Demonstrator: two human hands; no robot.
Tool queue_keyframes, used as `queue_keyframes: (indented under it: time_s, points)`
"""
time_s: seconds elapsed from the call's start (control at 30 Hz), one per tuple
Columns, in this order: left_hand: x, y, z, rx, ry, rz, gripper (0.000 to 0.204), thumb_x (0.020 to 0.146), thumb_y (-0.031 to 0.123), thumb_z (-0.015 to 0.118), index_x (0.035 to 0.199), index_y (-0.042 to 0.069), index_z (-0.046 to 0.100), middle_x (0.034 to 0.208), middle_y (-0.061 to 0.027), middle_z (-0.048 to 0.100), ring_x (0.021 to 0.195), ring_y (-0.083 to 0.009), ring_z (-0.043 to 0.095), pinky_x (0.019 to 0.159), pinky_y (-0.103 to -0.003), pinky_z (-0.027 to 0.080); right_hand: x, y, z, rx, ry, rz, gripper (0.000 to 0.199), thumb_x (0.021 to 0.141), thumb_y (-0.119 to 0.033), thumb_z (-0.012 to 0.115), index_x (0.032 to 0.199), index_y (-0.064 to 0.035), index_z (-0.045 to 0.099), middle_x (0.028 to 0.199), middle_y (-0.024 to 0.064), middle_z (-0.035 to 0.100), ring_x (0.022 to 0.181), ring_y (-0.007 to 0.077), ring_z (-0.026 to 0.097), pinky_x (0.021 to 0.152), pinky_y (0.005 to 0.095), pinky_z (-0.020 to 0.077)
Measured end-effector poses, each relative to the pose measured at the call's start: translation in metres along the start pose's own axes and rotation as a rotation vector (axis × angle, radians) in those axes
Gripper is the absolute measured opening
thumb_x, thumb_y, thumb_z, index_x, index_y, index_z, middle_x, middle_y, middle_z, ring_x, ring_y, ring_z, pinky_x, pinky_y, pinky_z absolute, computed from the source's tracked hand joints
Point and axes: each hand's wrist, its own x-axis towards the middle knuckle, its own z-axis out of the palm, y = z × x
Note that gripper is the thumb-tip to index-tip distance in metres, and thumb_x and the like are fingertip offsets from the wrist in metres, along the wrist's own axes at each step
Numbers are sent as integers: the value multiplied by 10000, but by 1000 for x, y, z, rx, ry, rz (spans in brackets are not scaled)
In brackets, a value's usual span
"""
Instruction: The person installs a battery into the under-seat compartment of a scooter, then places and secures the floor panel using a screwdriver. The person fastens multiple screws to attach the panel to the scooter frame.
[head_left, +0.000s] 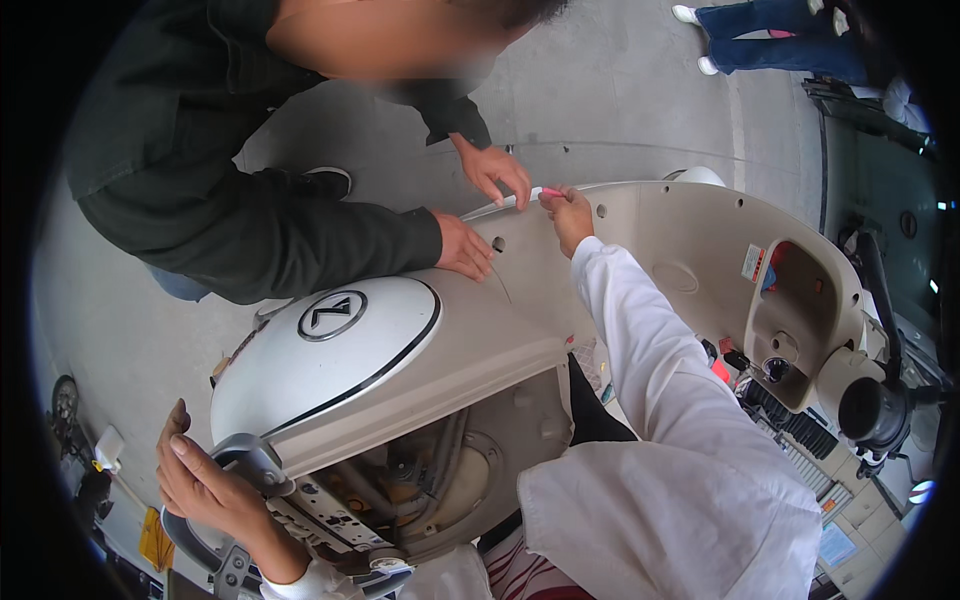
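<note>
My right hand (570, 218) reaches across a beige and white scooter and pinches a small pink piece (550, 192) at the far edge of its beige inner panel (640, 225). What kind of thing the piece is cannot be made out. My left hand (208, 492), fingers stretched and apart, is beside the grey rear grab rail (255, 462) and holds nothing. Across from me, a co-worker's one hand (498, 175) is at the panel's edge near the pink piece. The co-worker's other hand (464, 247) lies flat on the beige panel beside a round hole.
Between my arms, the scooter's body opens onto hoses and a round part (465, 480). A white side cover (350, 345) with a round emblem bulges at left. The handlebar grip (872, 412) and a storage recess (795, 300) are at right. Another person's legs (770, 40) show at top right.
</note>
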Motion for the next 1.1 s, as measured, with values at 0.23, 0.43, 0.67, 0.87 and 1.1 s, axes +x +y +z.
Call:
queue_keyframes:
  time_s: [0.23,0.43,0.67,0.87,1.1]
  points:
    - [12,18,10,163,-13,30,525,1114,379,354,1140,14,731,1059,-121,741,996,-278,673,885,-418,479,35,29,36,-438,-359,-237,179,1047,-187,565,1134,-36,609,913,150,744,839,251,739,795,354,560]
    - [13,30,15,155,-12,2,527,1110,374,367,1056,11,746,1006,-137,742,944,-310,679,841,-447,485,37,36,59,-400,-788,-283,162,1069,-158,514,1163,-53,593,993,130,753,981,278,734,898,362,546]
    - [27,46,9,128,-31,-92,544,1106,367,383,958,8,763,943,-156,743,883,-347,686,791,-480,491,37,22,62,-555,-937,-443,178,1064,-175,520,1191,-66,583,1088,146,736,1035,314,710,909,394,539]
    - [18,29,7,298,27,184,530,1102,365,394,960,-1,750,914,-145,739,851,-355,683,782,-485,494,30,13,64,-638,-880,-465,222,1047,-229,557,1199,-69,582,1063,156,732,985,345,702,862,428,537]
    - [10,3,6,309,37,348,505,1124,279,347,922,-2,714,885,-137,727,797,-328,665,756,-460,505,32,28,62,-498,-253,-326,268,1057,-290,551,1175,-56,607,927,128,710,866,321,690,799,414,528]
